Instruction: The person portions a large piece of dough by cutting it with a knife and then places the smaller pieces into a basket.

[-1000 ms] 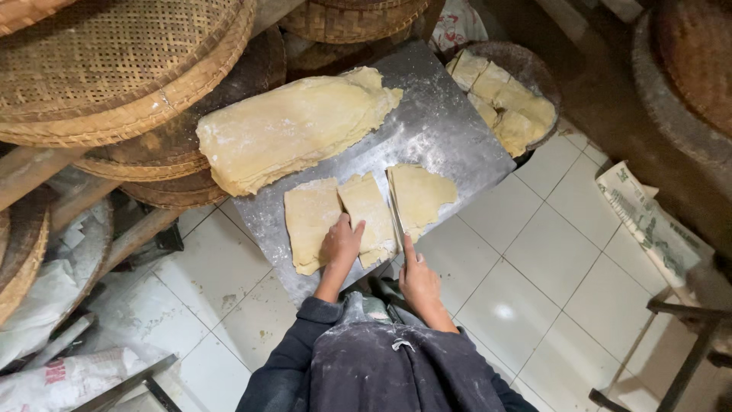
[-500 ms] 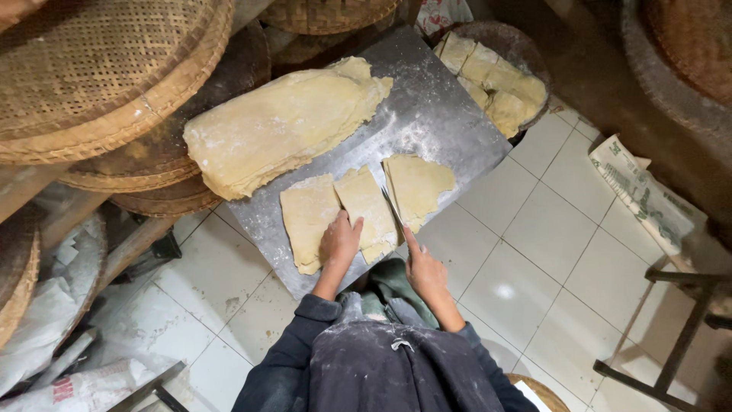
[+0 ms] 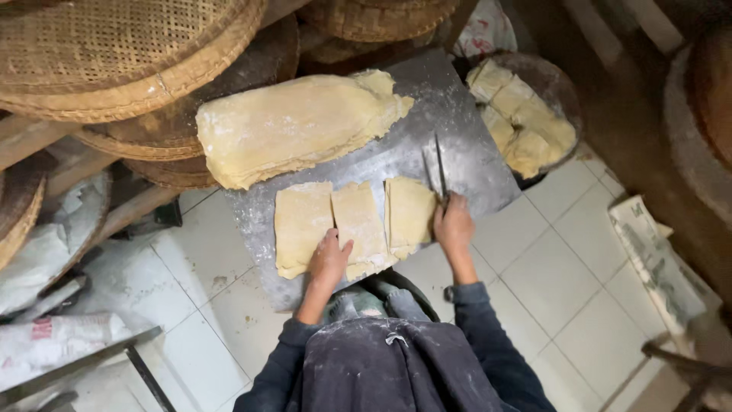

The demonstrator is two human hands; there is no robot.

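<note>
On the floured metal board (image 3: 473, 152), three cut dough strips (image 3: 357, 221) lie along its near edge (one big folded slab (image 3: 297, 126) behind), the left hand (image 3: 329, 259) flat and open on the middle strip, the right hand (image 3: 454, 225) gripping one knife (image 3: 440, 168).

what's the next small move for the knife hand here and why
Probably lift the knife clear and gather the three cut pieces. The right hand holds the blade beside the rightmost piece, all three lie fully separated, and the left hand already rests on them.
</note>
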